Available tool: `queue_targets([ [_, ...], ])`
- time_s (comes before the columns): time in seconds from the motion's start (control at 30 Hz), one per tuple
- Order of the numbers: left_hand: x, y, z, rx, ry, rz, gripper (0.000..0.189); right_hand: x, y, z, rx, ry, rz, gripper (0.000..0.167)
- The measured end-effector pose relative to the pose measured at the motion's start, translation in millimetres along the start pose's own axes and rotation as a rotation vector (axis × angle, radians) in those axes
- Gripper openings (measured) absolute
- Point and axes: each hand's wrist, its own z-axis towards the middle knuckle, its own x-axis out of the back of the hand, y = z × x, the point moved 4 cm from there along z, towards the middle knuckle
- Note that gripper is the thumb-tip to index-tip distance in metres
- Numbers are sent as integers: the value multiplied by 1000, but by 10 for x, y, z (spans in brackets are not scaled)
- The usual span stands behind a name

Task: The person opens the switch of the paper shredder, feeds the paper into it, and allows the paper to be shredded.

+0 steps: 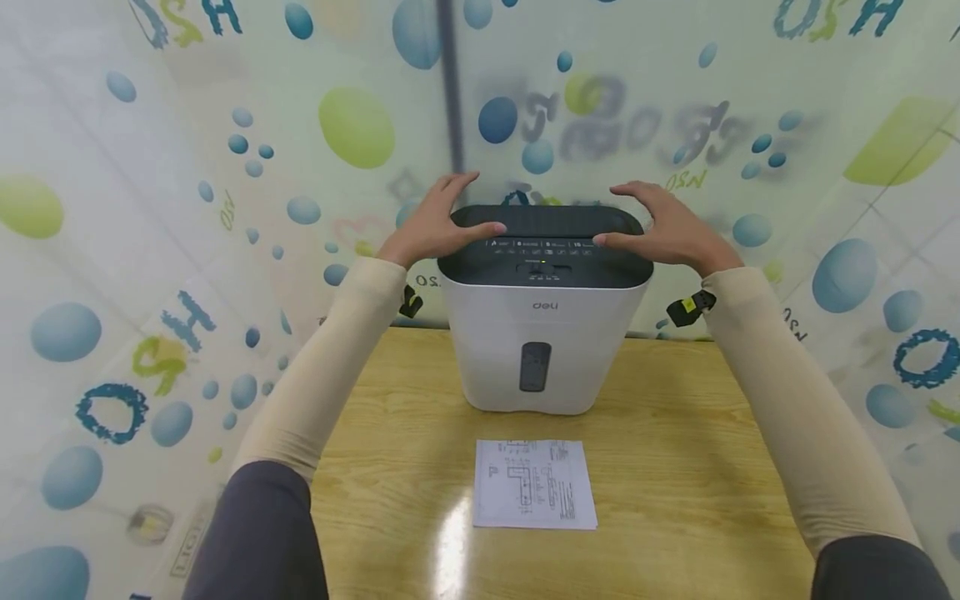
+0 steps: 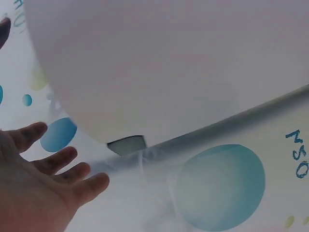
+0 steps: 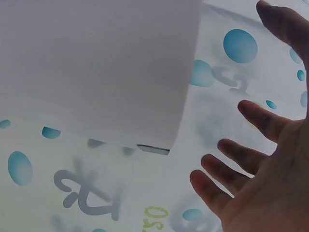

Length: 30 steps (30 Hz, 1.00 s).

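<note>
A white paper shredder with a dark top stands upright on the table in the head view. My left hand is at its top left corner, thumb over the dark top and fingers spread. At the top right corner is my right hand, its thumb likewise stretched inward. In the left wrist view, the left hand's fingers are parted beside the shredder's white side. The right wrist view has the right hand with fingers apart, and a gap shows between them and the white wall.
Sheets of paper with printed technical drawings lie on the wooden table in front of the shredder. A patterned curtain with blue and green dots hangs behind and on both sides.
</note>
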Motion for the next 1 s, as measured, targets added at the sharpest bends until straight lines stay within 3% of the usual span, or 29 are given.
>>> queue_targets([
  [0.33, -49, -236, -317, -5, 150, -103, 109, -30, 122, -273, 40, 125, 28, 109],
  [0.6, -100, -402, -530, -17, 231, -190, 110, -117, 295, -462, 29, 168, 64, 119],
  [0.8, -224, -587, -721, -17, 278, -253, 112, -219, 438, -587, -19, 178, 89, 125],
  [1.0, -391, -780, -912, 32, 274, -312, 100, -377, 581, -720, -58, 180, 116, 129],
])
